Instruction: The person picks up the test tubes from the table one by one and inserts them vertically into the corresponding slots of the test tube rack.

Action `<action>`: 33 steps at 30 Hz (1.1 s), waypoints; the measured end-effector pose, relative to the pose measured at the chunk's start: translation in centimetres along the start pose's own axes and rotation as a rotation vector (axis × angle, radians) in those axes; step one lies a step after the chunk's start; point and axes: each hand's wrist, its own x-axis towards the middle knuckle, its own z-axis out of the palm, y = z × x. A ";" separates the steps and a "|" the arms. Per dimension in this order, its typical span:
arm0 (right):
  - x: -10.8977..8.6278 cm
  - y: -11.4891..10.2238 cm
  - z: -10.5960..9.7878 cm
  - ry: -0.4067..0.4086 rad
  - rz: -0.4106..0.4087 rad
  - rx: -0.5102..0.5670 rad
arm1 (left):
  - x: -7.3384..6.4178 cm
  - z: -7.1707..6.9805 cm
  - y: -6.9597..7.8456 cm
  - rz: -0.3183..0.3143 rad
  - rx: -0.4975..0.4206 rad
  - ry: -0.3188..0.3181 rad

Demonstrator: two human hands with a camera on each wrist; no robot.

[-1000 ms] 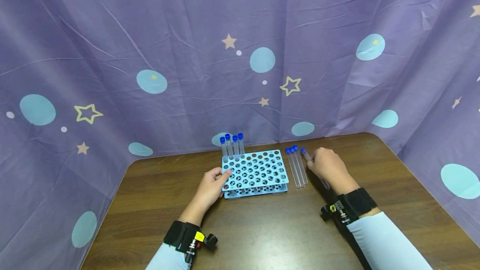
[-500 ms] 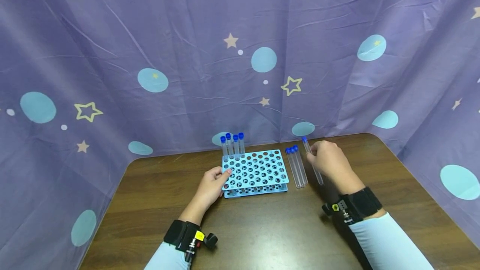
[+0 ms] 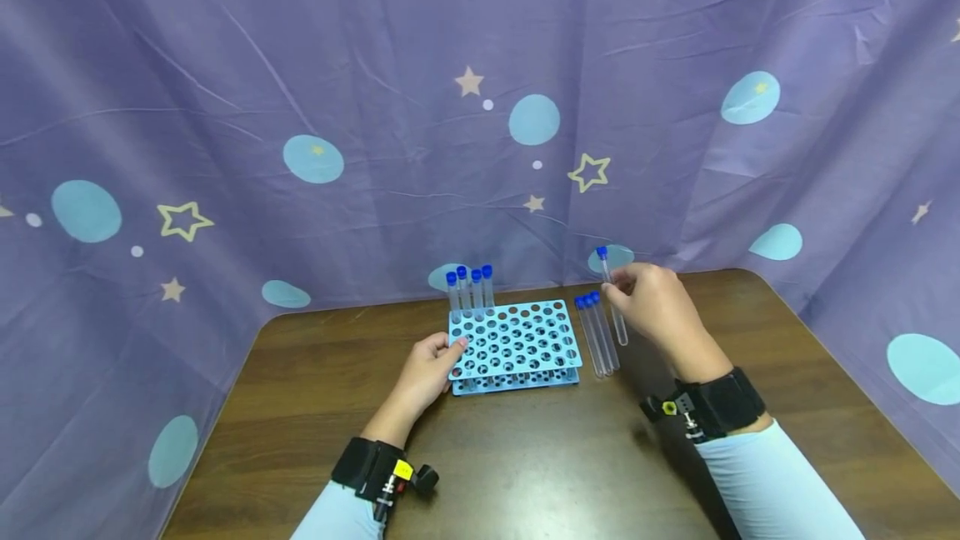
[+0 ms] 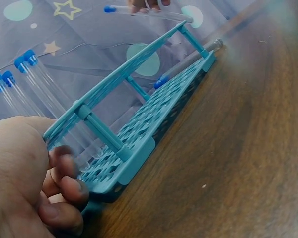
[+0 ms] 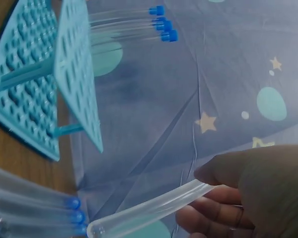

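Sleeve [image 3: 341,515] and black wrist strap [image 3: 365,467] lead up to the left hand [image 3: 422,369], which grips the left end of a light-blue two-tier test tube rack [image 3: 517,344], thumb on the upper plate and fingers curled round the side. Four blue-capped test tubes [image 3: 477,297] stand upright in the rack's far left corner. Just right of the rack, three more capped tubes [image 3: 597,338] lie side by side on the wood-grain table [image 3: 525,457], caps toward the purple curtain [image 3: 375,190]. Right of those comes the held tube [image 3: 618,319], pinched between thumb and fingers of the right hand [image 3: 662,307]; it appears to be off the table (how high is hard to tell). What matters most is how this tube sits to the rack: the rack lies to its left, beyond the three lying tubes, and its long axis slants, capped end up and away, rounded end down toward the person, out of line with the standing four. The right hand is beside the three; the left is across the rack.
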 end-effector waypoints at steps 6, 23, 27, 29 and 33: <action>0.4 -1.1 0.1 0.037 -0.032 0.040 | -0.1 0.1 -0.2 -0.002 0.006 -0.005; 2.1 -4.3 1.1 0.170 -0.179 0.142 | -0.1 0.0 -0.3 -0.001 -0.016 -0.008; 2.5 -5.0 1.4 0.183 -0.196 0.188 | -0.1 0.0 -0.2 -0.003 -0.013 -0.008; 2.5 -5.4 1.6 0.182 -0.200 0.216 | 0.0 -0.1 -0.2 -0.003 -0.013 -0.010; 2.7 -6.0 2.2 0.175 -0.220 0.250 | 0.0 -0.1 -0.1 0.003 -0.018 -0.011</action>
